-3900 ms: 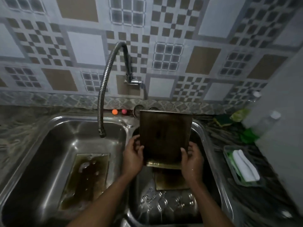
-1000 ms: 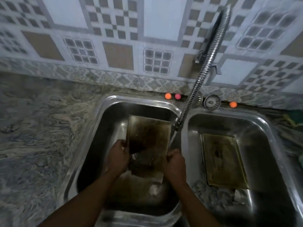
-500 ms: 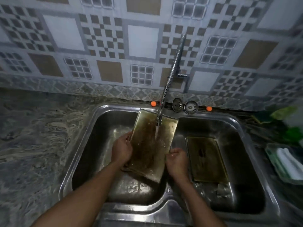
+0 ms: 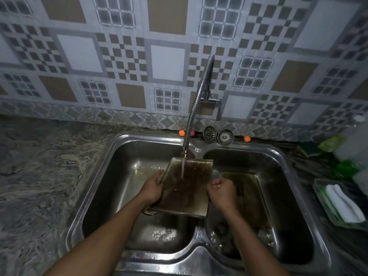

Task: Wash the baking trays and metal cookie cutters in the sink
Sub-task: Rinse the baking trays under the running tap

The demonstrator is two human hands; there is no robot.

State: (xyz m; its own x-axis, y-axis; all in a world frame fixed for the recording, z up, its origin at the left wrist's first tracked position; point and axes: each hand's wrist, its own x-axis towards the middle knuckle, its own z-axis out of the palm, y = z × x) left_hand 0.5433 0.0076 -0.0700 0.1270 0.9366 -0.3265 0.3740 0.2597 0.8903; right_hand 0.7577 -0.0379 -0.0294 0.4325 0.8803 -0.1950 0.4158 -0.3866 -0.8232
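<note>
A steel double sink (image 4: pixel 95 188) sat in a marbled tabletop (image 4: pixel 39 166). Left hand (image 4: pixel 152 189) and right hand (image 4: pixel 221 193) fingers gripped one baking tray (image 4: pixel 187 194) tilted under the faucet (image 4: pixel 196 108) stream; a second tray (image 4: pixel 253 198) lay at 3 o'clock. Two strainers (image 4: pixel 225 137) rested at 12, before a patterned tile wall (image 4: pixel 79 52).

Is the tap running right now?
On. A thin stream falls from the faucet spout onto the baking tray, held tilted by the left hand and right hand.
</note>
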